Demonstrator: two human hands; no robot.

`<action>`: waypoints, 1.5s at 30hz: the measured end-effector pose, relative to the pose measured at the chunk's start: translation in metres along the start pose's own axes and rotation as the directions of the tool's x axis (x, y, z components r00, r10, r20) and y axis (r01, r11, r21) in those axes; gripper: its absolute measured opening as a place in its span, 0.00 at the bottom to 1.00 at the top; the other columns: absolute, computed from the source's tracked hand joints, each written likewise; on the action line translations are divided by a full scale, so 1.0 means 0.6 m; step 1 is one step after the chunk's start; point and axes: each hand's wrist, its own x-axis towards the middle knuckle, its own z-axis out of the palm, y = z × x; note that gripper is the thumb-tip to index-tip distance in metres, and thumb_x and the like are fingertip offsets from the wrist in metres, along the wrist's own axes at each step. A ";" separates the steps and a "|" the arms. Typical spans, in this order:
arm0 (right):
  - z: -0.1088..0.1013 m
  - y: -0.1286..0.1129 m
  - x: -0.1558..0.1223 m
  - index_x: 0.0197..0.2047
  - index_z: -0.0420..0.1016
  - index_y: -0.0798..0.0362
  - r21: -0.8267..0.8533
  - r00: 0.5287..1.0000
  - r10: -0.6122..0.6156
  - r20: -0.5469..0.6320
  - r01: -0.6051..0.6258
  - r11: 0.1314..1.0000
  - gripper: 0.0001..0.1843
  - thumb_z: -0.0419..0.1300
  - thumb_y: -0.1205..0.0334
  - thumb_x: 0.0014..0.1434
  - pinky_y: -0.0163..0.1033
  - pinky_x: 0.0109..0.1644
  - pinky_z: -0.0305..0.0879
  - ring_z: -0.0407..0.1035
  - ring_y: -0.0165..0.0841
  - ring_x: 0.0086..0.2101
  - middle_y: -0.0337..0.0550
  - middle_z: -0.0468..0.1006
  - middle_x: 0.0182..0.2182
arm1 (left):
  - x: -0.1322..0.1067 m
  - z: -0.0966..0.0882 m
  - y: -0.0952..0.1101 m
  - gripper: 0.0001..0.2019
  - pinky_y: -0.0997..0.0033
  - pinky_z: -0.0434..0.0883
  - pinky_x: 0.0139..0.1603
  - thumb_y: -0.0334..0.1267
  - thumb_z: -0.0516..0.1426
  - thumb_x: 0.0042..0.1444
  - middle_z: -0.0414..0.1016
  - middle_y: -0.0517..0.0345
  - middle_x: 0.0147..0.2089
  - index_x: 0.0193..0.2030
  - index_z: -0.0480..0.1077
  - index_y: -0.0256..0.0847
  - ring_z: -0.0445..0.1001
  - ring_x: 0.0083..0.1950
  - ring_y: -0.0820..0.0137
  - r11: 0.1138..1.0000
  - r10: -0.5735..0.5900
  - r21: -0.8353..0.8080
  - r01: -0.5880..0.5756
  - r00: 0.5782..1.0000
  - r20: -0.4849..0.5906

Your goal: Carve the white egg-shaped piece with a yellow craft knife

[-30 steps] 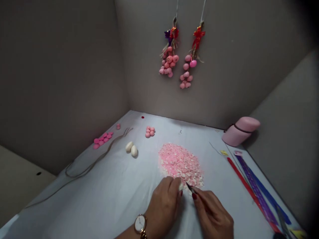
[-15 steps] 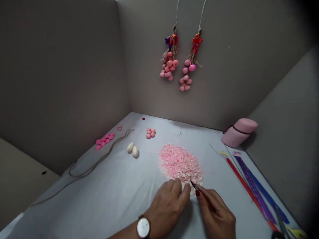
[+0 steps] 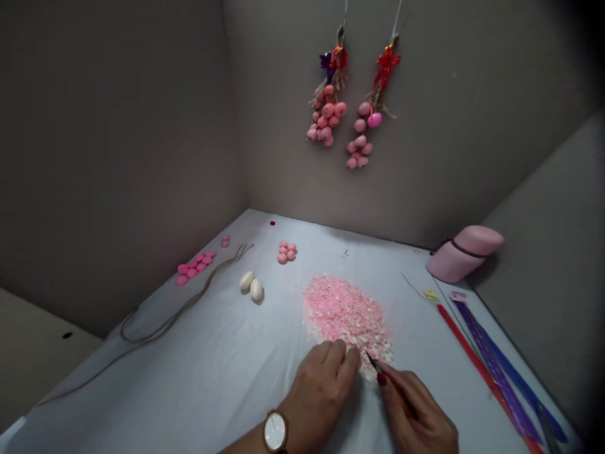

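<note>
My right hand (image 3: 416, 407) grips a slim craft knife (image 3: 373, 362) with a brown handle, its dark pointed blade aimed up and left. The tip is close to the fingers of my left hand (image 3: 324, 384), which are curled and pressed together at the near edge of a heap of pink and white shavings (image 3: 345, 309). Whatever those fingers pinch is hidden behind them. A watch (image 3: 275, 431) is on my left wrist.
Two white egg-shaped pieces (image 3: 256, 289), a cluster of pink balls (image 3: 287, 252), flat pink pieces (image 3: 193, 267) and brown twine (image 3: 198, 296) lie leftward. A pink bottle (image 3: 463, 253) and coloured ribbons (image 3: 491, 372) are right. Bead bunches (image 3: 327, 116) hang from strings by the back wall.
The camera view has shifted slightly. My right hand and the knife tip have moved a little right and down in the view. Both hands keep their grips.
</note>
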 end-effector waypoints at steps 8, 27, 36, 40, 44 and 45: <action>-0.001 0.001 -0.002 0.45 0.78 0.49 -0.009 1.000 0.000 0.010 0.000 1.000 0.09 0.58 0.62 0.64 0.30 0.38 0.73 0.77 0.33 0.34 0.41 0.79 0.33 | -0.003 0.002 0.004 0.16 0.61 0.72 0.38 0.25 0.46 0.63 0.77 0.45 0.43 0.56 0.62 0.35 0.73 0.41 0.59 1.000 -0.009 0.021 0.009 1.000 0.006; 0.001 -0.004 0.002 0.44 0.79 0.51 0.023 1.000 -0.010 -0.006 0.010 1.000 0.09 0.59 0.62 0.63 0.31 0.36 0.74 0.77 0.34 0.32 0.44 0.80 0.34 | -0.003 0.001 0.008 0.15 0.59 0.71 0.43 0.26 0.45 0.64 0.78 0.46 0.45 0.52 0.67 0.38 0.73 0.44 0.58 0.976 -0.080 -0.199 0.087 0.996 0.044; 0.004 -0.001 0.001 0.45 0.79 0.51 0.044 1.000 -0.010 0.012 0.009 0.999 0.09 0.59 0.65 0.63 0.30 0.37 0.73 0.77 0.33 0.33 0.44 0.80 0.34 | -0.007 0.001 0.003 0.10 0.50 0.65 0.52 0.32 0.53 0.60 0.75 0.43 0.47 0.47 0.71 0.38 0.70 0.47 0.55 0.624 -0.379 -0.707 0.333 0.920 0.099; 0.007 -0.012 0.003 0.44 0.79 0.50 0.108 1.000 0.021 0.016 -0.022 0.994 0.09 0.59 0.66 0.63 0.29 0.36 0.72 0.77 0.32 0.33 0.41 0.79 0.32 | -0.007 0.015 -0.007 0.09 0.62 0.69 0.41 0.42 0.51 0.63 0.73 0.54 0.36 0.42 0.68 0.40 0.72 0.36 0.66 0.142 -0.505 -0.913 0.381 0.822 0.265; 0.015 -0.015 0.006 0.44 0.79 0.49 0.161 1.000 -0.026 0.013 0.024 0.987 0.09 0.58 0.65 0.63 0.29 0.33 0.70 0.75 0.31 0.29 0.40 0.77 0.30 | -0.006 0.042 -0.007 0.19 0.75 0.69 0.31 0.55 0.61 0.50 0.74 0.58 0.31 0.38 0.69 0.40 0.72 0.27 0.75 -0.306 -0.515 -0.886 0.348 0.722 0.462; 0.017 -0.012 0.005 0.45 0.79 0.49 0.156 0.999 -0.050 0.010 0.048 0.987 0.09 0.58 0.65 0.63 0.30 0.32 0.70 0.74 0.31 0.28 0.40 0.76 0.29 | -0.006 0.047 -0.005 0.21 0.76 0.69 0.30 0.56 0.64 0.47 0.75 0.59 0.30 0.38 0.69 0.41 0.73 0.26 0.77 -0.373 -0.513 -0.866 0.332 0.704 0.491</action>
